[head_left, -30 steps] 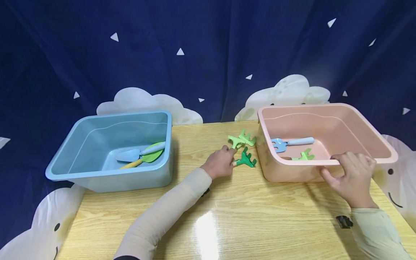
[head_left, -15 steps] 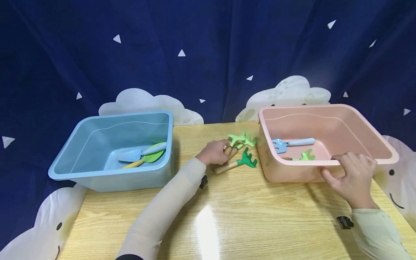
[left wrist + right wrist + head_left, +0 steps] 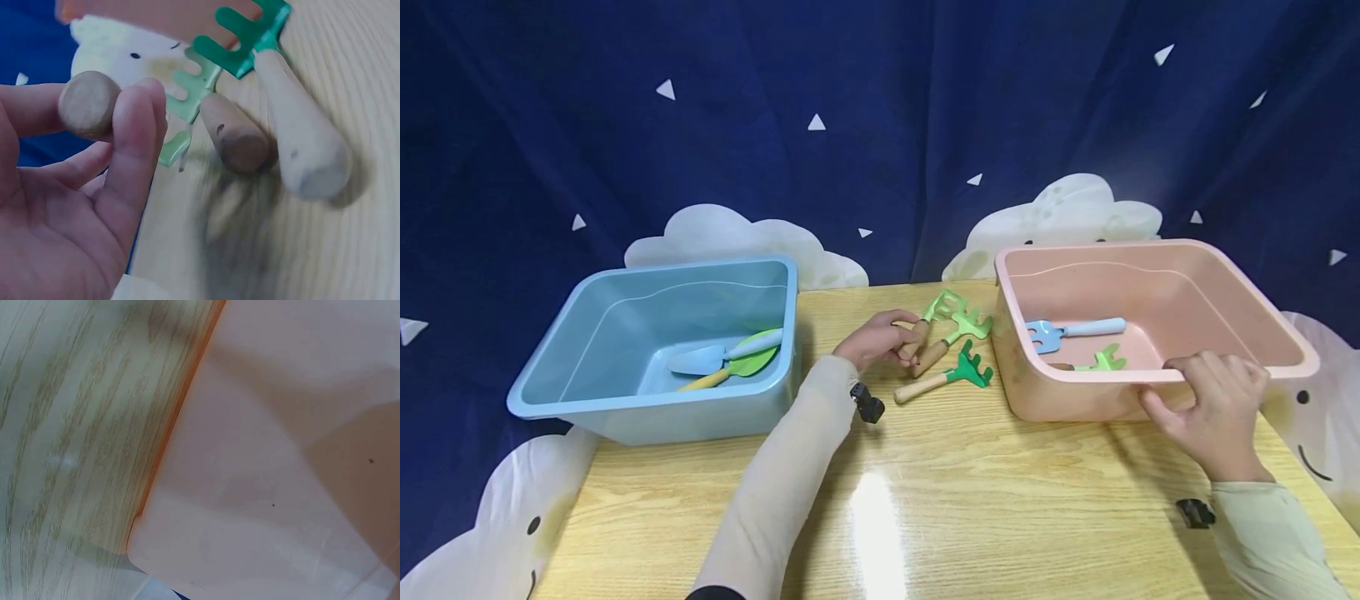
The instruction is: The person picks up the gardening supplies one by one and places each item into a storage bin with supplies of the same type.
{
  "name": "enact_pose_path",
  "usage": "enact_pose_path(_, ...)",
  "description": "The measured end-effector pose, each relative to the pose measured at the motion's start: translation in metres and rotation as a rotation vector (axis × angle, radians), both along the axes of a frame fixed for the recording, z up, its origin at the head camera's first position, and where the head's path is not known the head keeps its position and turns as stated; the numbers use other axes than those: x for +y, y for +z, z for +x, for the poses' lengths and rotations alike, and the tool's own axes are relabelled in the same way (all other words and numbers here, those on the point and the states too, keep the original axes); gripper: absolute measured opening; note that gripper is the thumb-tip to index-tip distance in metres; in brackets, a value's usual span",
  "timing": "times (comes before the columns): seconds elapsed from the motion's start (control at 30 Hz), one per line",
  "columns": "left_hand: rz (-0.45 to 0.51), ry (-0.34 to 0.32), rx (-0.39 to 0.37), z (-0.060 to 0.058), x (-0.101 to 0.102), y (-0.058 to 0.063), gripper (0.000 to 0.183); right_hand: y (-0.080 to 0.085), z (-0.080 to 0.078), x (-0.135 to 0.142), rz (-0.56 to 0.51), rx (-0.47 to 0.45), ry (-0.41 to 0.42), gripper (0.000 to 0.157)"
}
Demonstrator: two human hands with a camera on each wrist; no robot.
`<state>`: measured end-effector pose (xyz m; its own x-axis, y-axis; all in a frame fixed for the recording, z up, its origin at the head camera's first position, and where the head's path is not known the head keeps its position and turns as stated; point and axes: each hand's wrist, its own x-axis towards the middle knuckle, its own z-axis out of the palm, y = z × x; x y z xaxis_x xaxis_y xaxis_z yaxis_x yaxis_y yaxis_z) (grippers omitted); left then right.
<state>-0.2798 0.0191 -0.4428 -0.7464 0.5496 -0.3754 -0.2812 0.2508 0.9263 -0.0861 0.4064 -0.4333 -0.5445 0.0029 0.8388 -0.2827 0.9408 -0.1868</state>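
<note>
My left hand (image 3: pixel 876 337) pinches the wooden handle of a light green toy hand rake (image 3: pixel 918 337), whose head overlaps a second light green rake (image 3: pixel 972 323). In the left wrist view, thumb and fingers hold the end of that handle (image 3: pixel 90 105). A dark green rake (image 3: pixel 968 367) with a pale wooden handle lies closest to me on the table. My right hand (image 3: pixel 1217 408) grips the front rim of the pink bin (image 3: pixel 1105 376), fingers over the edge and thumb outside. The right wrist view shows only the bin's wall (image 3: pixel 250 487) and the table.
To the left stands a blue bin (image 3: pixel 647 403) holding a blue trowel (image 3: pixel 696 359) and a green shovel (image 3: pixel 752 363) with a yellow handle. Inside the pink bin lie a blue fork (image 3: pixel 1047 335) and a light green rake (image 3: pixel 1108 357). A dark blue curtain (image 3: pixel 880 100) hangs behind the table.
My left hand has drawn back to the left, lifting the handle end of the light green rake, whose head has turned. My right hand stays on the pink bin's rim.
</note>
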Motion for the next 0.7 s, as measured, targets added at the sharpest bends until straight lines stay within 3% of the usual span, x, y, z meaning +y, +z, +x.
enact_pose_path(0.2, 0.123, 0.101, -0.082, -0.002, -0.007, -0.009, 0.049, 0.0, -0.001, 0.0, 0.001, 0.011, 0.005, 0.065)
enact_pose_path(0.47, 0.33, 0.089, -0.146, 0.001, -0.01, -0.016, 0.052, 0.0, 0.0, -0.001, -0.005, -0.001, 0.009, 0.067)
enact_pose_path(0.7, 0.44, 0.092, -0.157, 0.003, -0.013, -0.019, 0.055, 0.001, 0.001, -0.001, -0.005, -0.012, 0.001, 0.066)
